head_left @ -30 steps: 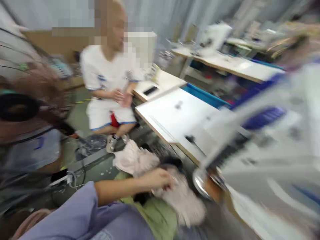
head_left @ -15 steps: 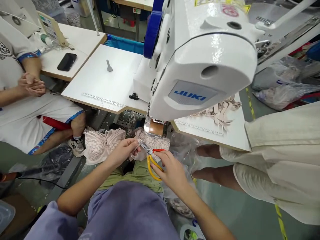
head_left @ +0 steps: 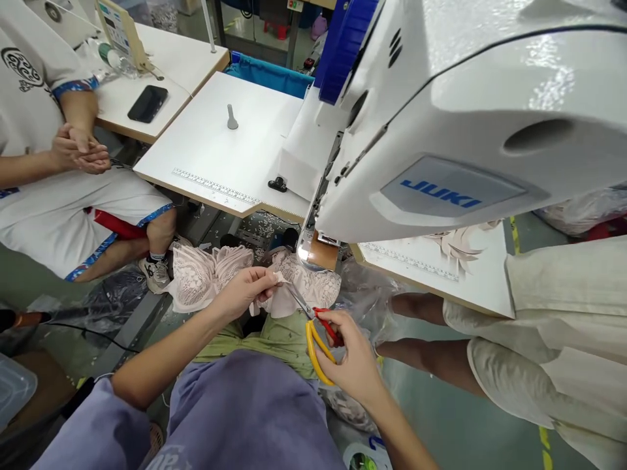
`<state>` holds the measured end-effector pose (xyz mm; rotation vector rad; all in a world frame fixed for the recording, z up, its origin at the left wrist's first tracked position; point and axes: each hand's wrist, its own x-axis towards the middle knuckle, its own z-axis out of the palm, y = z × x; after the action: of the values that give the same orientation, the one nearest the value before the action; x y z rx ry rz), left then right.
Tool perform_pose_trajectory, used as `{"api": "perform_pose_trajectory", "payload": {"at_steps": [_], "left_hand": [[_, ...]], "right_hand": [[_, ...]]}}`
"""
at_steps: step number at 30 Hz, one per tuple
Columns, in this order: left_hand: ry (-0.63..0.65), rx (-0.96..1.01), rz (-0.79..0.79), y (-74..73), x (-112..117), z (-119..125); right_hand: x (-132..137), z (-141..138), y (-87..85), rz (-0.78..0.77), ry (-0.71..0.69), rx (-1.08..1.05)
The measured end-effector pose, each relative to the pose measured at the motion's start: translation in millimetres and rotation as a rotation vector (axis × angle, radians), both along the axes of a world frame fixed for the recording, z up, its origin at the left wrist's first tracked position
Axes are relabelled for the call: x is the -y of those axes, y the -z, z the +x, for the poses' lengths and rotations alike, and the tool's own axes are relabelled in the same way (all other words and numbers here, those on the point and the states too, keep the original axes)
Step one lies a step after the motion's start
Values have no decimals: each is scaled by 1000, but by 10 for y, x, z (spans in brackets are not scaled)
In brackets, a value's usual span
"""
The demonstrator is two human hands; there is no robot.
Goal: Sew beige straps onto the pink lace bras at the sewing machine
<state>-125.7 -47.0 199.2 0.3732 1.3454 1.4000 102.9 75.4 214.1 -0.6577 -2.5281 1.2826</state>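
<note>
My left hand (head_left: 245,288) pinches the edge of a pale pink lace garment (head_left: 206,275) that hangs over my lap in front of the sewing machine. My right hand (head_left: 350,356) grips yellow and red scissors (head_left: 313,326), with the blades pointing up-left at the fabric beside my left fingers. A second bit of lace (head_left: 313,287) lies just under the needle area. The white JUKI sewing machine (head_left: 455,124) fills the upper right, close to the camera.
A white work table (head_left: 220,150) with a ruler strip and a grey peg stands behind. A seated person with clasped hands (head_left: 81,147) is at the left, near a black phone (head_left: 147,103). Another person's legs (head_left: 441,356) stand at the right. Bags lie on the floor.
The view swung from the room down to my lap. My right hand came in with the scissors, then drew slightly back and down while my left hand kept the lace pinched.
</note>
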Motion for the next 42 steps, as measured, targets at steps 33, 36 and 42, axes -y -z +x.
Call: {"api": "perform_pose_trajectory", "payload": {"at_steps": [33, 36, 42], "left_hand": [[126, 13, 43, -300, -47, 75], [291, 102, -26, -400, -77, 35], [620, -199, -165, -505, -128, 71]], "right_hand": [[-1480, -172, -165, 648, 292, 287], [-1096, -339, -214, 683, 185, 100], [-275, -353, 71, 463, -362, -83]]}}
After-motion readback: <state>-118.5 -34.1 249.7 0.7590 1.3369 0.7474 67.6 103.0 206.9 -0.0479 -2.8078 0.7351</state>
